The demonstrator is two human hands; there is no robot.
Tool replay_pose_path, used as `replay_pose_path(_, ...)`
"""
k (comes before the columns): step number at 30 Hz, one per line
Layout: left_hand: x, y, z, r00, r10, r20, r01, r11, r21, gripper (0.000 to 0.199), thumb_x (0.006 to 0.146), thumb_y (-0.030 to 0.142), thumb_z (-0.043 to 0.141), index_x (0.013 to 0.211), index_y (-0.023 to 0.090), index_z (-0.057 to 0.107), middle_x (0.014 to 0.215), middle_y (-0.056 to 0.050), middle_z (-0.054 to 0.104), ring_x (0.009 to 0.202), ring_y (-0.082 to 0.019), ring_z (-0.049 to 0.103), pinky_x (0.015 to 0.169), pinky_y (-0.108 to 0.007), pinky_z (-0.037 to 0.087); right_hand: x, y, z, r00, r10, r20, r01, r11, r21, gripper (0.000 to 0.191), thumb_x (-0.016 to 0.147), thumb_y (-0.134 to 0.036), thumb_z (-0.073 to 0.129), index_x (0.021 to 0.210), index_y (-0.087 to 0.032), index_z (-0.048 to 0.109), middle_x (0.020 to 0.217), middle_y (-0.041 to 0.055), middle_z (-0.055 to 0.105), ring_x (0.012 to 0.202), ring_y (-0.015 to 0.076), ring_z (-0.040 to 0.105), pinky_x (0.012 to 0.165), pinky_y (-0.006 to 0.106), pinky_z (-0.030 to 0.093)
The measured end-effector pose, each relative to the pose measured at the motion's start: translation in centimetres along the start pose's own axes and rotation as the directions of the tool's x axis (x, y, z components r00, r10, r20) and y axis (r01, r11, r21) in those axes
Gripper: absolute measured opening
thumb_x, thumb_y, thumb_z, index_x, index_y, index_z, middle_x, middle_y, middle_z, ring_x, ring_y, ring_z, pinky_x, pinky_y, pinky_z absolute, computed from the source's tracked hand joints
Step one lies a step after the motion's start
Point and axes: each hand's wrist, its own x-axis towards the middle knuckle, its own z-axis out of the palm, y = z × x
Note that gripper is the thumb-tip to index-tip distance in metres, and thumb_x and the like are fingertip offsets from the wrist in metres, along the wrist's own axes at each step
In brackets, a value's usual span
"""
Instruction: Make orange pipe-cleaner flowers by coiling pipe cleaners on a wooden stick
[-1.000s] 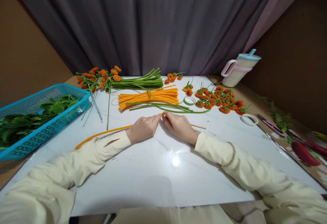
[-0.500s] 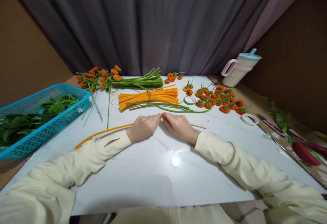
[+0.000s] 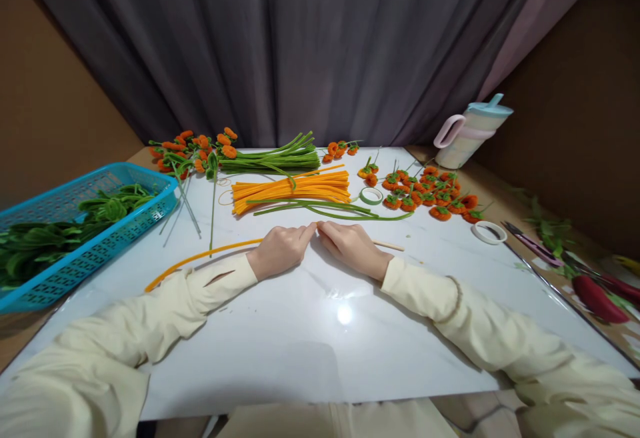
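Observation:
My left hand (image 3: 280, 250) is closed around an orange-yellow pipe cleaner (image 3: 200, 255), whose free end trails leftward over my sleeve. Fingertip to fingertip with it, my right hand (image 3: 356, 248) is closed on a thin pale stick (image 3: 390, 246) that pokes out to the right below the palm. What lies between the pinched fingertips is mostly hidden. Just beyond the hands are loose green pipe cleaners (image 3: 325, 210) and a tied bundle of orange pipe cleaners (image 3: 290, 191). A green pipe cleaner bundle (image 3: 275, 161) lies behind them.
A blue basket (image 3: 165, 191) of green leaf pieces stands left. Orange flowers (image 3: 180, 148) lie back left, more orange flower heads (image 3: 440, 213) at right. Tape rolls (image 3: 371, 196), pliers (image 3: 533, 245) and a lidded cup (image 3: 467, 135) are also on the right.
Both hands stay almost in place. The bit of orange seen between the fingertips is now more covered, and the pipe cleaner's tail has barely shifted.

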Motion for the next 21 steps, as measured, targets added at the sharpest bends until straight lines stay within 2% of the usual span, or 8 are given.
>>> replay_pose_path(7,0.1,0.05,-0.08,0.999,-0.031,0.021,0.033,0.994,-0.1,0.029,0.086,0.012,0.034,0.11,0.008,0.05,0.077,-0.007,0.066,0.06,-0.015,0.063,0.05,-0.023,0.046,0.2,-0.36,-0.27,0.994,0.101,0.026,-0.099,0.992,-0.08,0.018,0.093,-0.025,0.039,0.087,-0.016,0.052,0.078,0.0036,0.063,0.064,0.0129,0.053,0.051,0.027,0.02)
replay_pose_path(13,0.26,0.23,-0.4,0.999,-0.03,-0.012,0.029,0.998,-0.061,0.023,0.088,0.012,0.034,0.1,0.01,0.054,0.068,-0.003,0.064,0.056,-0.014,0.062,0.046,-0.023,0.043,0.19,-0.25,-0.1,0.998,0.062,0.013,-0.06,0.99,-0.127,0.021,0.094,-0.022,0.036,0.086,-0.015,0.054,0.076,0.003,0.061,0.063,0.0125,0.052,0.052,0.028,0.019)
replay_pose_path(16,0.28,0.28,-0.46,0.998,-0.029,-0.047,0.028,0.999,-0.025,0.022,0.088,0.012,0.035,0.096,0.01,0.055,0.067,-0.003,0.063,0.055,-0.013,0.061,0.045,-0.023,0.04,0.14,-0.18,0.0,0.999,0.042,0.001,-0.042,0.993,-0.113,0.019,0.093,-0.02,0.037,0.085,-0.014,0.053,0.074,0.0033,0.061,0.061,0.0123,0.051,0.052,0.027,0.02)
replay_pose_path(21,0.16,0.31,-0.34,0.988,0.015,-0.153,-0.008,0.999,0.048,0.026,0.087,0.01,0.038,0.108,0.005,0.053,0.072,-0.006,0.066,0.055,-0.014,0.061,0.044,-0.024,0.039,0.09,-0.2,0.04,0.999,0.033,-0.017,-0.034,0.995,-0.093,0.019,0.092,-0.018,0.036,0.082,-0.014,0.052,0.072,0.0036,0.062,0.059,0.0122,0.051,0.052,0.026,0.021)
